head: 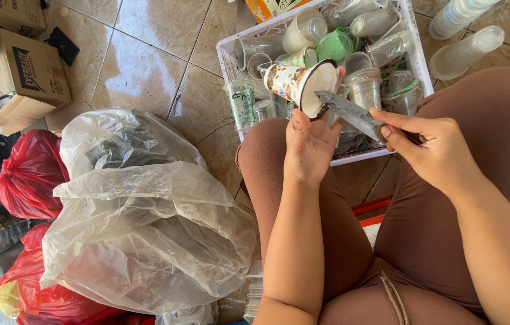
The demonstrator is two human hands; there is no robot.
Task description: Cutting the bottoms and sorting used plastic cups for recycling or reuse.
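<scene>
Knees: brown trousers fill the lower frame, I see the person seated low over the tiled floor [146,66], a white crate [419,67] just past the knees.
Left hand: left hand [308,143] raised palm-up, fingers wrapped round a printed paper cup [294,84], pinched near the rim, mouth turned toward the right hand.
Right hand: right hand [432,147] clamped on the handle of a knife [351,112], thumb and forefinger pressed along it, blade tip touching the cup's rim.
Cup location: held in the air above the near edge of the crate, between the two hands, not resting on anything.
Cup handling: I judge it very light, thin-walled, easy to crush; the wall gives if squeezed mid-body. Rim and base are the stiff parts, so hold there.
Cup surface: looks like coated paper, a bit slick; inside white, I can't tell if wet.
Knife: stiff metal, flat blade, sharp edge near the left thumb, so I'd keep fingers behind the rim.
Crate contents: clear plastic cups [364,87] and a green cup [334,45], jumbled and nested.
Beside crate: stacked clear cups [466,51] lying on the tiles, apart from the crate.
Left side: big clear plastic bag [140,222], red bags [29,174], cardboard boxes [23,72] well apart from the hands.
</scene>
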